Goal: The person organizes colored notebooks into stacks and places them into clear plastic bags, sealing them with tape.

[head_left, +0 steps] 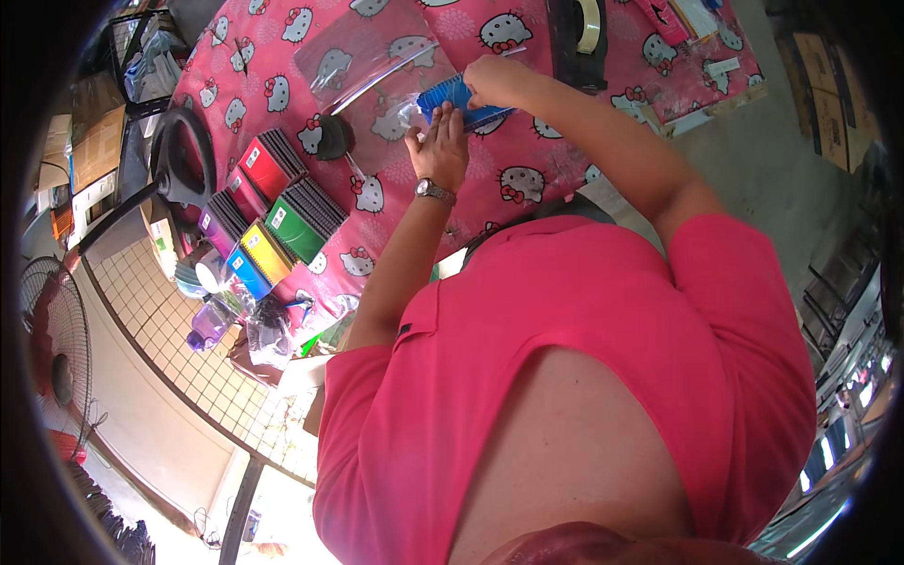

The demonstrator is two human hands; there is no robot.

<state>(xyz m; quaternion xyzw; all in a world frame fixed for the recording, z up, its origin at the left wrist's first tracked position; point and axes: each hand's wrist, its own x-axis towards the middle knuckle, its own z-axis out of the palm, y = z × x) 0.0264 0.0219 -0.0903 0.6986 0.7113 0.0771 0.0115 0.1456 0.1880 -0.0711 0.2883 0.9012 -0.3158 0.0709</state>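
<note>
the right hand (494,80) has its fingers pinched on the top edge of a blue notebook (459,99), while the left hand (440,146) lies flat against a clear plastic sleeve (414,111) at the book's lower end, fingers together and extended. the book sits over the pink cartoon-cat tablecloth (527,179). it looks light and stiff (the sleeve slippery, probably), best gripped by its edges. more coloured notebooks (273,212) are stacked well to the left.

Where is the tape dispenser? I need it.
In the head view, the tape dispenser stands at the table's far edge, just beyond the right hand.
</note>
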